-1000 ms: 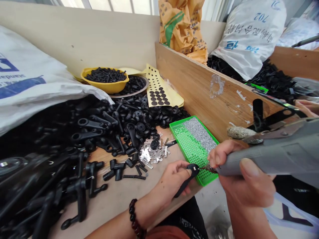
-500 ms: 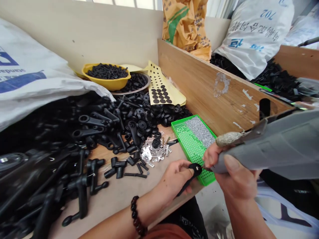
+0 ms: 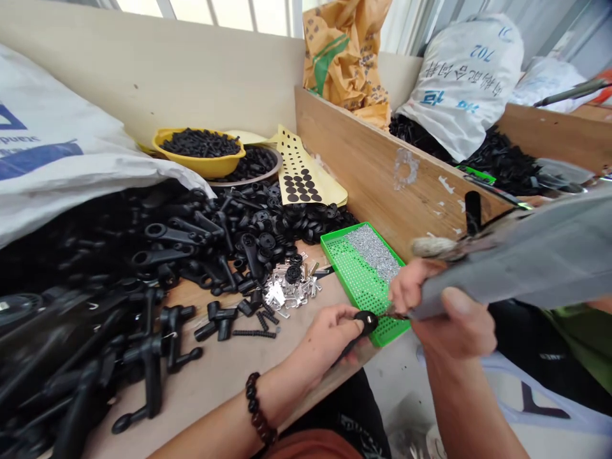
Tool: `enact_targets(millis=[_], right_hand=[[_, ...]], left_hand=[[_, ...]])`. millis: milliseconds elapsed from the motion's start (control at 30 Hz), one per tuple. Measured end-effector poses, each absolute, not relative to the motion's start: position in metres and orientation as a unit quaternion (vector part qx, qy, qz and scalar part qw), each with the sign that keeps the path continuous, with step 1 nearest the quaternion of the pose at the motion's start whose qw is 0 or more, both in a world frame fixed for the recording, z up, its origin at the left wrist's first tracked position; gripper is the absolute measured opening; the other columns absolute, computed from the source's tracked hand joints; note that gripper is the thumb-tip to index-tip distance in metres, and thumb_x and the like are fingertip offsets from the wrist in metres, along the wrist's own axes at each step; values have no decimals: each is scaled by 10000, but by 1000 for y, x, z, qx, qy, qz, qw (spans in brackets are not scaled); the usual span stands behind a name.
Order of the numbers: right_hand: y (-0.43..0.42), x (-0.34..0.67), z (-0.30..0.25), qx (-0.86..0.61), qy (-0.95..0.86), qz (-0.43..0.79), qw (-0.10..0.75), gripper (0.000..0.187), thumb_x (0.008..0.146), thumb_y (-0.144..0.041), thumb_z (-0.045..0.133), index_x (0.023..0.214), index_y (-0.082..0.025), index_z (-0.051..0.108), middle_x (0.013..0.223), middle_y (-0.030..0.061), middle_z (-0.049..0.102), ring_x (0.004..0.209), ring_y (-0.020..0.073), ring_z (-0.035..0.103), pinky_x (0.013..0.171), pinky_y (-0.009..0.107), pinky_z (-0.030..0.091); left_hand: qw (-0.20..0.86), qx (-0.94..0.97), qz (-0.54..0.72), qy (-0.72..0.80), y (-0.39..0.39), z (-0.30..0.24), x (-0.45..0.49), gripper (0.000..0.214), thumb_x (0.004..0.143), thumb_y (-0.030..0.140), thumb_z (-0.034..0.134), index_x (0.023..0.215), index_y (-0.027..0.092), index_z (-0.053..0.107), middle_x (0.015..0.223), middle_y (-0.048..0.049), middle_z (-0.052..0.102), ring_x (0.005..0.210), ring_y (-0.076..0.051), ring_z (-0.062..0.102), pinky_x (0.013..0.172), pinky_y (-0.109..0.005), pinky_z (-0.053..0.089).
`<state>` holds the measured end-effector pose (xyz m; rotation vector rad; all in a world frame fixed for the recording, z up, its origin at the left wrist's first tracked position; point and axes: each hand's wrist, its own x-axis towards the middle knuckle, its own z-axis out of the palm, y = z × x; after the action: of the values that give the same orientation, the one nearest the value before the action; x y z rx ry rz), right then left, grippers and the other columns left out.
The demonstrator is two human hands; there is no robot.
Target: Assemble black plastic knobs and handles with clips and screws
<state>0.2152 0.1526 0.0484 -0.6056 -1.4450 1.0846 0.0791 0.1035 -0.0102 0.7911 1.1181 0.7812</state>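
Observation:
My left hand [image 3: 327, 338] is closed around a small black plastic handle part [image 3: 364, 324], holding its round end up at the table's near edge. My right hand [image 3: 449, 319] grips a grey electric screwdriver [image 3: 521, 261], whose tip touches the round end of that part. Both hands hover over the near corner of a green perforated tray [image 3: 356, 280] with a patch of small silver screws [image 3: 373, 250] in it. A dark bead bracelet sits on my left wrist.
A big heap of black plastic levers [image 3: 143, 255] covers the left of the wooden table. Small metal clips [image 3: 291, 290] lie by the tray. At the back stand a yellow bowl [image 3: 198, 153], a yellow dot sheet [image 3: 301, 172], a wooden divider [image 3: 396, 172] and sacks [image 3: 466, 76].
The screwdriver body has swung up and tilted more steeply, its tip staying on the black part. My hands have shifted slightly left; the view has tipped a little.

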Motion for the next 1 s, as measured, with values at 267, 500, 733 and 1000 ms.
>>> enact_targets(millis=[267, 500, 733, 1000], right_hand=[[157, 242, 10, -311, -570, 423, 632, 136, 776, -243, 641, 674, -179, 578, 555, -26, 532, 471, 126, 499, 443, 266, 344], [159, 242, -6, -316, -542, 432, 648, 168, 766, -281, 662, 678, -174, 566, 558, -29, 532, 483, 132, 506, 460, 269, 357], [157, 243, -7, -318, -544, 425, 649, 166, 781, -238, 637, 656, -176, 548, 554, -32, 532, 473, 125, 501, 460, 271, 357], [155, 241, -9, -344, -535, 404, 658, 169, 763, -256, 650, 646, -177, 557, 557, -28, 537, 484, 130, 511, 469, 276, 372]], left_hand=[[735, 350, 364, 453, 101, -10, 78, 306, 645, 295, 679, 887, 109, 652, 683, 11, 573, 485, -68, 451, 452, -197, 323], [725, 359, 359, 466, 103, -8, 78, 302, 644, 298, 677, 888, 120, 665, 673, 8, 585, 497, -73, 429, 451, -197, 301], [709, 377, 352, 481, 101, -14, 76, 320, 688, 349, 662, 913, 122, 650, 671, 10, 580, 463, -61, 381, 418, -190, 255], [692, 398, 346, 493, 102, -14, 79, 324, 681, 318, 655, 938, 121, 656, 688, 24, 552, 462, -55, 348, 406, -191, 239]])
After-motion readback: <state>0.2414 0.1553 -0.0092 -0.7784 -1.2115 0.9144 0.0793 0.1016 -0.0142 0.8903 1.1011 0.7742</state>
